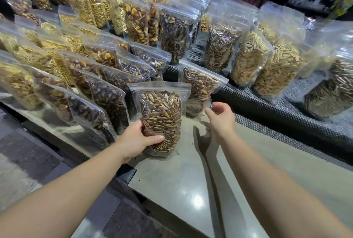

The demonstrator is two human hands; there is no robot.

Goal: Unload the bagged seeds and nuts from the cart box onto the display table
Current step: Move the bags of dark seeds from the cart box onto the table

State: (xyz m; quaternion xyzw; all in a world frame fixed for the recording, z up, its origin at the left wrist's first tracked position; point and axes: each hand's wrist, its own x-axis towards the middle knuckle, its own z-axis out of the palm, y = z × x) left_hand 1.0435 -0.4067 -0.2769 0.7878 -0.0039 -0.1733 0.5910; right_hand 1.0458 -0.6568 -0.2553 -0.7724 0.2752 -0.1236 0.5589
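Note:
A clear bag of striped sunflower seeds stands upright on the grey display table. My left hand grips its lower left side, thumb across the front. Just behind and to the right stands a second bag of striped seeds. My right hand hovers beside that bag's lower right corner with fingers loosely curled, holding nothing that I can make out. The cart box is not in view.
Rows of filled bags of seeds and nuts lean along the left and back of the table. More bags stand at the right on a dark mesh mat. A dark tiled floor lies at the left.

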